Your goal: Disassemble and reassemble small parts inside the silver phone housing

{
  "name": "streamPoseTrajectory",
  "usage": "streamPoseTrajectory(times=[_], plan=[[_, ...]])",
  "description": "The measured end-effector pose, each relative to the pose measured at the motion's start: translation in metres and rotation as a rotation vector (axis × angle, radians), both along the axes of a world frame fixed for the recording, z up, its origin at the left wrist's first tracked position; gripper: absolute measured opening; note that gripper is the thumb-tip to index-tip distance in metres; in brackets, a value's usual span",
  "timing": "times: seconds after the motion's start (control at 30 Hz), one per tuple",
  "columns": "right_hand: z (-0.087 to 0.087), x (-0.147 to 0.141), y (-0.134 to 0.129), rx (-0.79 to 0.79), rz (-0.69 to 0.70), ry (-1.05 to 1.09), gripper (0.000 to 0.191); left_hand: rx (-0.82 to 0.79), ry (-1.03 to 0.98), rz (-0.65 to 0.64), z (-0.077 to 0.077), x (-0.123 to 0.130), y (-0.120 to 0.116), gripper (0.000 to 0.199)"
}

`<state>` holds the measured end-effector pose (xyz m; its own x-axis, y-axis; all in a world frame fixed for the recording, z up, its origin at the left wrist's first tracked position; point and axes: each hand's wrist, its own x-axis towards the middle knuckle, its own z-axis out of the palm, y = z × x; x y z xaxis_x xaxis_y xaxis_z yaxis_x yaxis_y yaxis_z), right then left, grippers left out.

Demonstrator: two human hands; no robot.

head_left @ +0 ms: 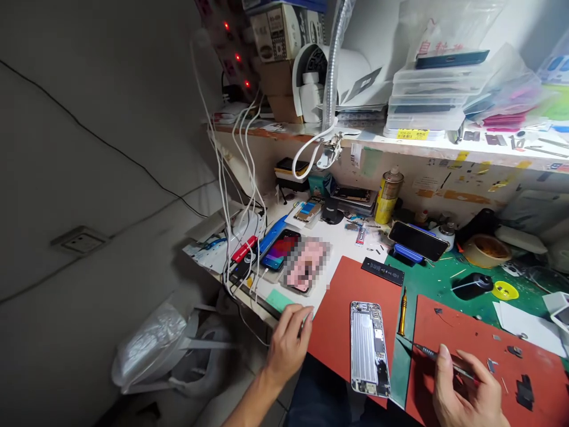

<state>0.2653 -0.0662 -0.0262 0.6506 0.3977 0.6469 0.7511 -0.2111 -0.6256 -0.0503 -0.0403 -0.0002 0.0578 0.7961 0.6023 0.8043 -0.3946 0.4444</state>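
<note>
My left hand hovers at the bench's left front edge, fingers curled and bunched; whether anything small is between them is hidden. My right hand holds thin dark tweezers, their tip pointing left near a yellow screwdriver. Between the hands an opened phone body lies on the red mat, its silvery inside facing up. A black battery lies above it at the mat's top edge. Small dark parts are scattered on the right red mat.
Two phones, one lit and one pink and blurred, lie at the left. White cables hang there. A phone on a blue stand, a spray can and a black bottle stand behind. A shelf overhangs.
</note>
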Motion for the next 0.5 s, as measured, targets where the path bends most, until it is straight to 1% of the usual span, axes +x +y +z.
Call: streamPoseTrajectory(times=[0.1, 0.17, 0.2, 0.3, 0.33, 0.43, 0.5], plan=[[0.002, -0.001, 0.000, -0.007, 0.007, 0.005, 0.039, -0.016, -0.054, -0.080, -0.002, 0.013, -0.011, 0.020], [0.003, -0.002, -0.001, -0.023, 0.010, 0.037, 0.041, -0.041, -0.087, -0.118, 0.000, 0.019, -0.016, 0.016], [0.004, -0.002, -0.002, -0.036, 0.010, 0.059, 0.042, -0.063, -0.101, -0.138, 0.003, 0.022, -0.018, 0.019], [0.002, 0.000, -0.003, -0.072, 0.045, 0.108, 0.044, -0.168, -0.148, -0.203, 0.021, 0.036, -0.026, 0.041], [0.000, 0.002, -0.004, -0.077, 0.070, 0.116, 0.044, -0.211, -0.166, -0.232, 0.029, 0.040, -0.030, 0.045], [-0.008, 0.011, -0.004, -0.055, 0.126, 0.131, 0.048, -0.368, -0.202, -0.389, 0.049, 0.048, -0.048, 0.050], [-0.014, 0.018, -0.004, -0.050, 0.187, 0.169, 0.051, -0.514, -0.212, -0.475, 0.056, 0.047, -0.064, 0.050]])
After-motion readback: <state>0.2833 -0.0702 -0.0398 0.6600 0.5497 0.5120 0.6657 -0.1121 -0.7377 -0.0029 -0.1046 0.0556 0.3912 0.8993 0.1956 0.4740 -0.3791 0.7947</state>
